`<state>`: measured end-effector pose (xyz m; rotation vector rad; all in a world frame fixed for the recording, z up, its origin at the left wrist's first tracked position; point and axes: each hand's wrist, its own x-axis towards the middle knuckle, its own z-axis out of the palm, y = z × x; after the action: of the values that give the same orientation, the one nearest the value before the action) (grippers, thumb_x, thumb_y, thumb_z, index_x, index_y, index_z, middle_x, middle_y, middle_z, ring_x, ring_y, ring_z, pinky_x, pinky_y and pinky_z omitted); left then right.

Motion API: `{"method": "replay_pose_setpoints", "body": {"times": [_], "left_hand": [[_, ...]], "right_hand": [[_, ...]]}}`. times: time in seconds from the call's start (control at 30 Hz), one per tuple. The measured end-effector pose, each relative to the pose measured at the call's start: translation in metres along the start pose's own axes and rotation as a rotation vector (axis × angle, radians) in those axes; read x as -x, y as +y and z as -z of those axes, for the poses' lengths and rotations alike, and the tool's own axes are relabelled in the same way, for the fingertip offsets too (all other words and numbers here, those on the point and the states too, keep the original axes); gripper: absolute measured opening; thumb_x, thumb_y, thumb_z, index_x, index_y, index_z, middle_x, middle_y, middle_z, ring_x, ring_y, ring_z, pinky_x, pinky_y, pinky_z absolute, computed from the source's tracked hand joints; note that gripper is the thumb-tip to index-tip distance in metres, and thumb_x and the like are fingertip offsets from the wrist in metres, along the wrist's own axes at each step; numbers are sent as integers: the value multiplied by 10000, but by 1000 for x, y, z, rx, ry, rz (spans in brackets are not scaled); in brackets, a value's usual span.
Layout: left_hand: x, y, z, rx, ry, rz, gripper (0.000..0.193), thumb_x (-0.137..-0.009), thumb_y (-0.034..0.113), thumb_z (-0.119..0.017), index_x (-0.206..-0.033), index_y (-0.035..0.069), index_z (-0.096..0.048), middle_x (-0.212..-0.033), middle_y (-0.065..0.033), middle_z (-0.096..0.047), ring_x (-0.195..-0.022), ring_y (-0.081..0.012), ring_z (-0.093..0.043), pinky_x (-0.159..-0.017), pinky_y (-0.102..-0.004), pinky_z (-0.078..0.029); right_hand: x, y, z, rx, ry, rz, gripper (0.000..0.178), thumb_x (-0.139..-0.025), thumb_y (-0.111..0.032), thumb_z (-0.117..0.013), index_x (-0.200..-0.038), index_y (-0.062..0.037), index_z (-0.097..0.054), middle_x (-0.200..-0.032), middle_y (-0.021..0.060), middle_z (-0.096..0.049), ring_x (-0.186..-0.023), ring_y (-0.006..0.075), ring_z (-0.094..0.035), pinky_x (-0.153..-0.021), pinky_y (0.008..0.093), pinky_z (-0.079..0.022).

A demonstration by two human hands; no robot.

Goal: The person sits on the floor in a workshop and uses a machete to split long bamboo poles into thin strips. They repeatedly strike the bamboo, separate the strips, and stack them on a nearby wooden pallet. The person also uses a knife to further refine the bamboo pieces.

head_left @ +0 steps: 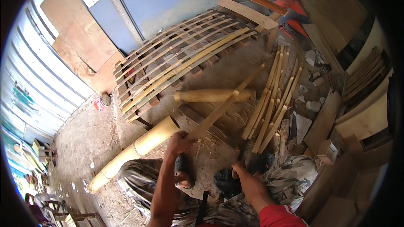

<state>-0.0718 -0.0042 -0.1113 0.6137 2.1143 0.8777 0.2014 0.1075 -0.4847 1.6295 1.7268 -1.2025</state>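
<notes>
My left hand (181, 143) is closed around the near end of a split bamboo strip (216, 113). The strip slants up and away to the right, passing over a short bamboo pole (189, 96) on the ground. Between my knees, my right hand (240, 170) is closed on a dark narrow tool (241, 154); it looks like a blade, but its kind is unclear. A thick bamboo pole (139, 146) lies to the left of my left hand, its hollow end close to that hand. Several cut bamboo strips (273, 96) lie in a pile ahead of my right hand.
A slatted frame of bamboo and wood (168, 65) stands toward the back wall. Wooden boards (252, 13) and red-orange cloth (294, 10) lie at far right. Broken stones (312, 106) and planks line the right side. Shavings litter the floor (75, 143).
</notes>
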Motion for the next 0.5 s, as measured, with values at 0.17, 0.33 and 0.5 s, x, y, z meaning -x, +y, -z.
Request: {"method": "replay_pose_setpoints", "body": {"times": [0.17, 0.33, 0.5], "left_hand": [[17, 47, 64, 13, 236, -246, 328, -819, 198, -781, -1026, -43, -700, -755, -97, -707, -612, -142, -641, -550, -289, -513], [48, 106, 111, 74, 545, -455, 234, -866, 185, -750, -909, -35, -684, -759, -84, -710, -641, -98, -621, -588, -267, -496], [27, 92, 91, 698, 646, -804, 89, -928, 94, -598, -933, 18, -645, -851, -71, -667, -698, -126, -601, -664, -262, -497]], "right_hand": [[19, -2, 15, -47, 89, 24, 669, -925, -329, -618, -1424, 46, -379, -1301, 212, -533, -1033, 326, -623, -821, 434, -520], [42, 6, 27, -169, 117, -75, 649, -916, -335, -640, -1385, 59, -425, -1198, 208, -586, -971, 317, -641, -797, 435, -524], [60, -6, 41, -321, 146, -166, 631, -908, -340, -661, -1345, 73, -471, -1094, 204, -640, -909, 308, -659, -774, 436, -529]]}}
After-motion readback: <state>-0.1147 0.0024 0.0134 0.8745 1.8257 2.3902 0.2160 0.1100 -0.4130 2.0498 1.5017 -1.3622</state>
